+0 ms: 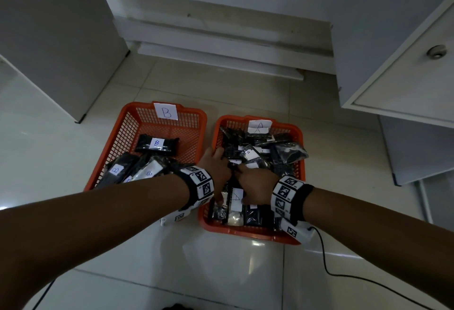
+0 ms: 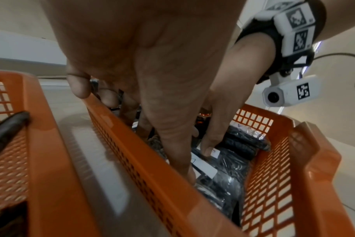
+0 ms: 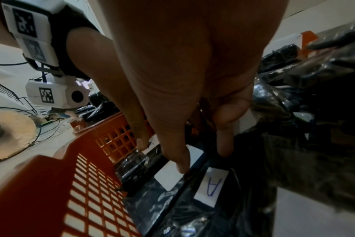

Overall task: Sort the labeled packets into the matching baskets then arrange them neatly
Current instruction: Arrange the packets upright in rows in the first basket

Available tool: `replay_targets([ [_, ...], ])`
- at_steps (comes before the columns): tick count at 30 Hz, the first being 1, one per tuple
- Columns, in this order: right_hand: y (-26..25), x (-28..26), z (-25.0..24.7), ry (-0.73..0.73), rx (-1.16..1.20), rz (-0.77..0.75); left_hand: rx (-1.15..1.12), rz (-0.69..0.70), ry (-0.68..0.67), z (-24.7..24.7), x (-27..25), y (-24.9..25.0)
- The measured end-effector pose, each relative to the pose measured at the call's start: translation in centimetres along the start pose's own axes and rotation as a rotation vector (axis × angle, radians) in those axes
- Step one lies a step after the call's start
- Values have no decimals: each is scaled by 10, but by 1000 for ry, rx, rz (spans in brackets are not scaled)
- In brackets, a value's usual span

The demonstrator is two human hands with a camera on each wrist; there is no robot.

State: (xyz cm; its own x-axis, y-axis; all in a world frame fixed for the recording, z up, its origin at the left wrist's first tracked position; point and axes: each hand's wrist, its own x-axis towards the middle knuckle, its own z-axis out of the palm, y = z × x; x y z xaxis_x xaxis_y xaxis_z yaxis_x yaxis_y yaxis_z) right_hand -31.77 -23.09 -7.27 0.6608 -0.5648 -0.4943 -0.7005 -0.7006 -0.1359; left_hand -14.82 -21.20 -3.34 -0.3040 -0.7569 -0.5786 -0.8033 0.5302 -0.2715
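Observation:
Two orange mesh baskets sit side by side on the floor: basket B on the left, basket A on the right. Both hands reach into basket A. My left hand lies by its left wall, fingers toward the loose pile of black packets, thumb down on the near row. My right hand rests beside it, its thumb on a white label. An A-labeled packet lies flat between the thumbs. Neither hand grips a packet. Basket B holds a B packet and several more.
A white cabinet with a round knob overhangs at the right, and another cabinet side stands at the left. A low white plinth runs behind the baskets. A black cable trails over the tiled floor from my right wrist.

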Motion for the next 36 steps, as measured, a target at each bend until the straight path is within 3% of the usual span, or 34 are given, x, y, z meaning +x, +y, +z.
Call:
replay_targets([
  [3,0,-10,-16,34,113,-37,12,20,-28,-1,2,1],
  [6,5,-34,-41,199,231,-45,-61,45,-34,-6,-1,-5],
  [9,26,-57,-56,427,237,74,-241,102,18,-16,-9,-16],
  [12,63,-70,-69,539,224,238,-335,110,41,-27,-18,-30],
  [15,102,-79,-81,410,184,356,-302,114,77,-43,-23,-45],
  [19,115,-83,-79,112,184,313,-190,169,130,-80,-29,-56],
  [23,114,-82,-66,112,73,311,-144,219,174,-103,-21,-45],
  [27,112,-84,-56,211,-1,290,-202,212,224,-94,-5,-30],
  [29,115,-88,-52,357,91,284,-289,169,287,-80,5,-23],
  [32,118,-97,-55,604,453,237,-540,-25,447,-56,19,-14],
  [34,114,-104,-63,631,648,190,-798,-45,530,-50,23,-11],
  [36,104,-106,-72,584,777,101,-1023,44,561,-61,21,-10],
])
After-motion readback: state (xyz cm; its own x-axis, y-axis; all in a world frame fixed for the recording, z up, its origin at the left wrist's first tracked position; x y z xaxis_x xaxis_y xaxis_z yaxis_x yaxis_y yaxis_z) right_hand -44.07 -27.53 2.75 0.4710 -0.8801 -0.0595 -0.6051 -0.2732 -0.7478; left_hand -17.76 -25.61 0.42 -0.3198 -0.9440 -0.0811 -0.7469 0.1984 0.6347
